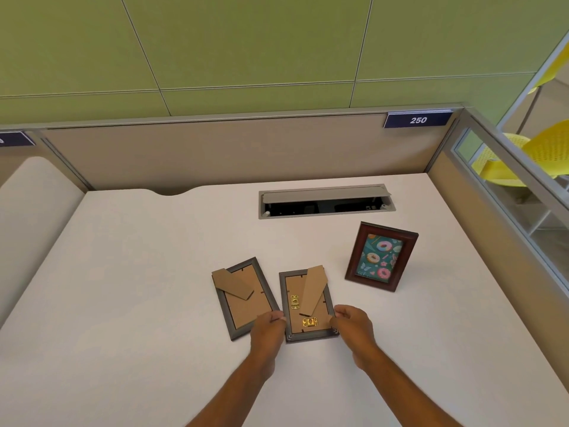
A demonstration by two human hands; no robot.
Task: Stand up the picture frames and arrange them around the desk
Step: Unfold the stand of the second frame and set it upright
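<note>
**Two frames face down, one standing**

Both hands gripped the middle frame, which lay back-up on the white desk with its cardboard easel leg and two brass hangers showing. The left hand had its fingers closed on the frame's near-left edge; the right hand pinched the near-right edge, fingers together on the rim.

Just beside it on the left, almost touching at the near corner, lay a second grey frame — also face down, its easel leg folded across the upper back. The left hand overlapped that frame's near-right corner.

Farther right and well apart stood a dark red-brown frame, upright, showing a doughnut print. Behind it an open cable trough was set into the desk, close to the beige partition — which carried a blue tag reading 250. Yellow chairs showed beyond the side panel's glass.
</note>
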